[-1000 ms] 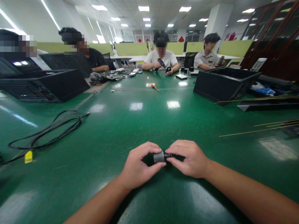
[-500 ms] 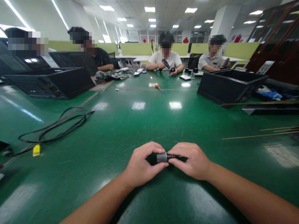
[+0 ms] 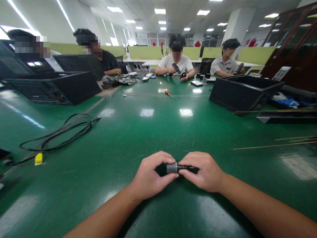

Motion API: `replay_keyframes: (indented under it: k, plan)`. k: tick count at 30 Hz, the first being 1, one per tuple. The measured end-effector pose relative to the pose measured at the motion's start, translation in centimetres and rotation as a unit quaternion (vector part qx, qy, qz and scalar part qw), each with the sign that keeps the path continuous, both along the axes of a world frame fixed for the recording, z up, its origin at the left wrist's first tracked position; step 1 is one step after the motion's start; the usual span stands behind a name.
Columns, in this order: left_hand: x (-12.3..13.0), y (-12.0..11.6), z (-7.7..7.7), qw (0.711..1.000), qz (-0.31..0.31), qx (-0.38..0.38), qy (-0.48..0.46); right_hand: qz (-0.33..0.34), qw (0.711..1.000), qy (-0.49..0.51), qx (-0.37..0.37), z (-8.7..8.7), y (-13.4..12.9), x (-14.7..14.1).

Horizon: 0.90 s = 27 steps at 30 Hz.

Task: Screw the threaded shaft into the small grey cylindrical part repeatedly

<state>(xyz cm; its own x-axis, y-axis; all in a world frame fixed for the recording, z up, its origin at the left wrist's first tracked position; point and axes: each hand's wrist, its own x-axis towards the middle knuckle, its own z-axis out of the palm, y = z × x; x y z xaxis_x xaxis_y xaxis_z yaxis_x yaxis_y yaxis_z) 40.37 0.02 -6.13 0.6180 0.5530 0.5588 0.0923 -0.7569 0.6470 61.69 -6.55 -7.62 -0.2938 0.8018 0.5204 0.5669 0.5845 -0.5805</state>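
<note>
Between my two hands, low over the green table, lies a small dark-grey metal cylinder with a thin, spring-wound shaft (image 3: 172, 168). Its exact kind is hard to tell. My left hand (image 3: 151, 175) pinches the thick cylinder end between thumb and fingers. From the other side, my right hand (image 3: 206, 172) has thumb and fingertips closed around the thin shaft close to the cylinder. The shaft points right, into the hollow of that hand, and its fingers partly cover it.
A coiled black cable (image 3: 66, 134) with a yellow tag (image 3: 38, 159) lies left. Black computer cases stand at left (image 3: 71, 87) and right (image 3: 235, 92). An orange screwdriver (image 3: 168, 93) rests farther back. Thin rods (image 3: 262, 146) reach in from the right. Several people sit opposite, some holding power drills.
Both hands keep their grip in nearly the same place. A little more of the shaft shows in the hollow of my right hand. The view has shifted very slightly.
</note>
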Motion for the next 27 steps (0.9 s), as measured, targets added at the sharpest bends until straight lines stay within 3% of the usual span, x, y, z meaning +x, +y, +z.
replay_keyframes:
  k: [27]
  plan:
    - [-0.04, -0.09, 0.05, 1.0, -0.001, 0.008, -0.004, -0.005, 1.0, 0.003, 0.003, 0.23, -0.2, 0.06]
